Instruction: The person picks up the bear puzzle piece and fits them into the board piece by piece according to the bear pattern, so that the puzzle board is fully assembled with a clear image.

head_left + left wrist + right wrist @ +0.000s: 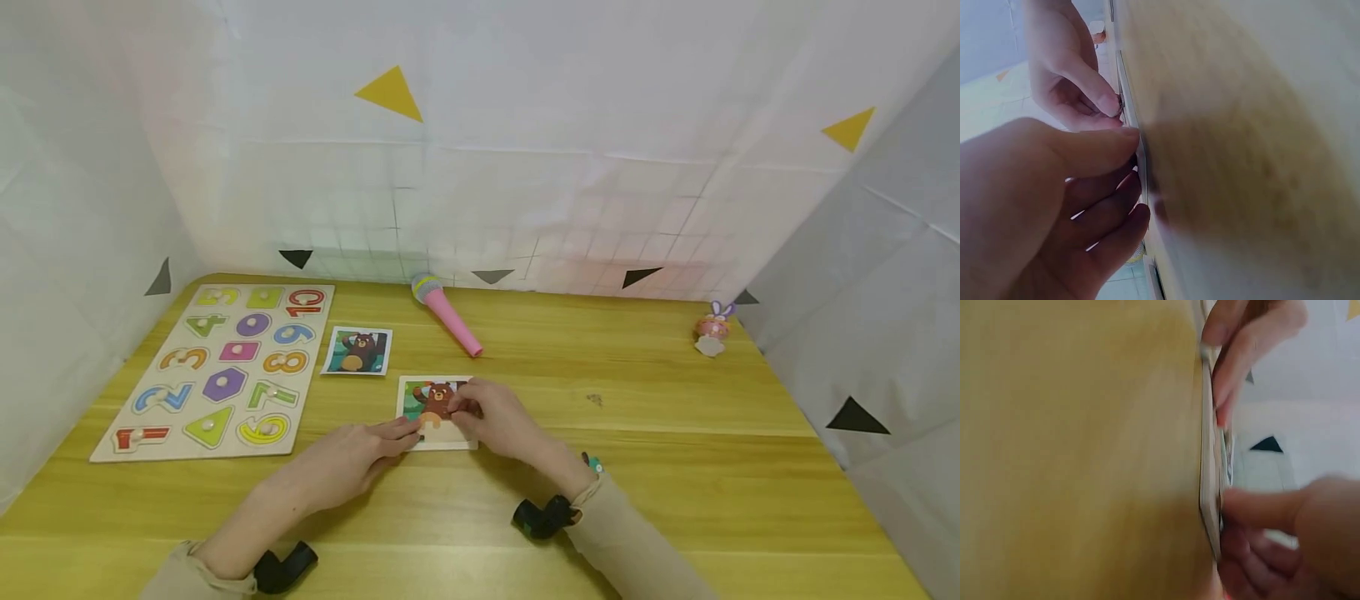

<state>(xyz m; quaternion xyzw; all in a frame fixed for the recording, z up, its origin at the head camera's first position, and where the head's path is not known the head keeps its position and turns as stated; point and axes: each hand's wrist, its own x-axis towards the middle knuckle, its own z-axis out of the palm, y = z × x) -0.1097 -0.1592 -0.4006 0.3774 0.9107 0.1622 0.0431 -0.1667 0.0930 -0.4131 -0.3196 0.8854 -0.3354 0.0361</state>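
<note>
A small bear jigsaw puzzle lies in its pale board on the table, the lower part bare wood. My left hand rests at the board's left side, fingers extended, fingertips touching the lower left of the picture. At the right side, my right hand pinches a puzzle piece between thumb and index finger, low over the board; the fingers hide most of it. In the left wrist view, the right hand is beyond my left hand. A card with the same bear lies behind and left.
A wooden board of number and shape pieces covers the table's left side. Behind the puzzle lies a pink toy microphone. A small toy with bunny ears stands at the far right, near white cloth walls.
</note>
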